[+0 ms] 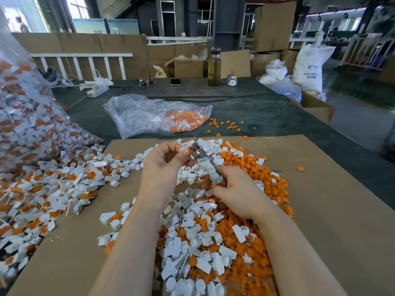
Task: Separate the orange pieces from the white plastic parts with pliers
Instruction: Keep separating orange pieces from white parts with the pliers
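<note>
Two hands work above the cardboard: the left hand pinches a white part steady while the right hand squeezes the pliers, jaws biting its orange piece to pull it free.

Along the far edge of the table I see a tall glass bottle of yellowish liquid, upright. Just beside it on the right lies a small clear jar. A dark phone lies flat to the bottle's left, with sunglasses further left. Near the far left corner I see a white power strip. Off the table's far right corner stands a white resin sack.
</note>
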Tool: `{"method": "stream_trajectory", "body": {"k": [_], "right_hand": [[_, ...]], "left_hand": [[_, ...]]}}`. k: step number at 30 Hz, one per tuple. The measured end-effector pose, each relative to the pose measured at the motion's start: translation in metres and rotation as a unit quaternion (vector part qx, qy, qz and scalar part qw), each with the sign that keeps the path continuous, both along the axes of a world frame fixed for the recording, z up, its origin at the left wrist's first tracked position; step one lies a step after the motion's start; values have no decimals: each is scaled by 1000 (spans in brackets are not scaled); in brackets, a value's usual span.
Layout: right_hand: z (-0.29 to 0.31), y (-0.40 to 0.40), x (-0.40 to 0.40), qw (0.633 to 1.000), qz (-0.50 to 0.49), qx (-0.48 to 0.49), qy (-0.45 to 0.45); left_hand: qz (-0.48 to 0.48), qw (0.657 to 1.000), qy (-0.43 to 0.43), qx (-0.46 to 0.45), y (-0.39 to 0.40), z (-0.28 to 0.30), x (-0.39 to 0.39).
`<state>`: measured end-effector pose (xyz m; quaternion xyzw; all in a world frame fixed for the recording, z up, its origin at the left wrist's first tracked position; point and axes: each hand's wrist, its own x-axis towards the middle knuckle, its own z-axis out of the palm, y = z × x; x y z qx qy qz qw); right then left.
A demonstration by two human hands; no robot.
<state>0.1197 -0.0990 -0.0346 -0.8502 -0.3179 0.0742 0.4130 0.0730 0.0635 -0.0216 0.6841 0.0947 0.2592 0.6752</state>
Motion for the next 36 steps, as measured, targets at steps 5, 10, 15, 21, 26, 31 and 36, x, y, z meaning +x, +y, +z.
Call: {"method": "stream_trajectory", "body": {"k": [5, 10, 15, 21, 26, 31, 36], "right_hand": [[-1, -1, 0, 1000, 5, 3, -1], [-2, 1, 0, 1000, 0, 0, -1], [-4, 3, 0, 999, -13, -18, -35], [-7, 6, -3, 994, -57, -20, -94], [-7, 4, 1, 990, -90, -6, -108], [-10, 5, 2, 988, -104, -24, -111], [-12, 5, 3, 985, -120, -30, -121]], "left_hand": [[-4, 1000, -4, 2, -1, -1, 0], [-13, 1000, -5, 0, 0, -3, -2], [-23, 998, 13, -52, 4, -1, 0], [54, 919, 39, -389, 24, 2, -3], [147, 776, -77, -608, 60, -6, -12], [186, 678, -173, -690, 81, -15, -14], [177, 651, -223, -704, 79, -16, -17]]}}
